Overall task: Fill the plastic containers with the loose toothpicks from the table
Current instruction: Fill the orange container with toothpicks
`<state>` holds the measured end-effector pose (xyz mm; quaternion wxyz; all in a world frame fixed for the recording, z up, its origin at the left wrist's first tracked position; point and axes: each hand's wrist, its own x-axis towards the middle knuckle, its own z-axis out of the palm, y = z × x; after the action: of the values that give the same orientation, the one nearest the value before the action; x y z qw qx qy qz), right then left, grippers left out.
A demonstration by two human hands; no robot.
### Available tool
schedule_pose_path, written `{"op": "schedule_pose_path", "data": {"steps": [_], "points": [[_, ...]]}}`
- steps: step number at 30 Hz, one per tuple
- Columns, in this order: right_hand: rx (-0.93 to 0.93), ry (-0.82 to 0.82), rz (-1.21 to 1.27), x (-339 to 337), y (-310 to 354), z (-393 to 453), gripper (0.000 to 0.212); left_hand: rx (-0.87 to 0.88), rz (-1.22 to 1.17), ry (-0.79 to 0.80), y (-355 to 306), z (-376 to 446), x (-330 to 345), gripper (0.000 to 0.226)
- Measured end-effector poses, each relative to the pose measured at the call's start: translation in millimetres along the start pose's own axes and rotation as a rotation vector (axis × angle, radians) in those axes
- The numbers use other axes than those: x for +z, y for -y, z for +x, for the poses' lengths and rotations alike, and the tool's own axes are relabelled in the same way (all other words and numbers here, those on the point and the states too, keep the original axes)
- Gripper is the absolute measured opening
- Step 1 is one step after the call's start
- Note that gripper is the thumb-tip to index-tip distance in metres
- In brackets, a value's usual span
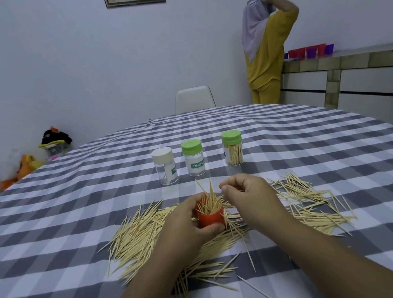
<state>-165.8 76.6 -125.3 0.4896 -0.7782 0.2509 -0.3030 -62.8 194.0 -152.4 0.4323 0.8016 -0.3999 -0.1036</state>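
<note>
My left hand [185, 221] grips a small red open container [211, 218] near the table's middle; several toothpicks stand upright in it. My right hand [247, 193] hovers just right of its mouth, thumb and forefinger pinched; whether a toothpick sits between them I cannot tell. Loose toothpicks [137, 236] lie in a wide heap around both hands, with another patch of loose toothpicks [307, 199] on the right. Behind stand three clear containers: a white-lidded one [164, 165] that looks empty, a green-lidded one [193, 158] labelled TOOTHPICK, and a green-lidded one [232, 147] full of toothpicks.
The table [314, 138] has a grey and white checked cloth. A white chair [194, 98] stands at its far side. A person in yellow [267, 49] stands at a counter [354, 65] with red and purple cups at the back right. Bags lie on the floor at the left.
</note>
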Motion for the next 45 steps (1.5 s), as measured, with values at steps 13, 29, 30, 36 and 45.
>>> {"op": "schedule_pose_path", "data": {"steps": [13, 29, 30, 36, 45], "points": [[-0.143, 0.072, -0.455, -8.2, 2.8, 6.7, 0.027, -0.001, -0.001, 0.009, -0.1, 1.2, -0.4, 0.078], [-0.339, -0.156, -0.181, 8.1, -8.1, -0.4, 0.021, 0.010, -0.004, 0.008, 0.7, 0.8, -0.1, 0.084], [-0.356, -0.136, -0.200, 9.0, -8.8, -0.6, 0.021, 0.014, -0.002, 0.005, 1.4, 0.9, 0.1, 0.085], [-0.369, -0.077, -0.204, 9.9, -9.5, -1.7, 0.030, 0.042, 0.020, 0.009, 3.3, 0.6, -0.6, 0.079], [-0.419, 0.234, -0.374, 10.1, -16.5, 8.1, 0.049, 0.066, 0.018, -0.004, 4.1, 0.7, 0.3, 0.070]]}}
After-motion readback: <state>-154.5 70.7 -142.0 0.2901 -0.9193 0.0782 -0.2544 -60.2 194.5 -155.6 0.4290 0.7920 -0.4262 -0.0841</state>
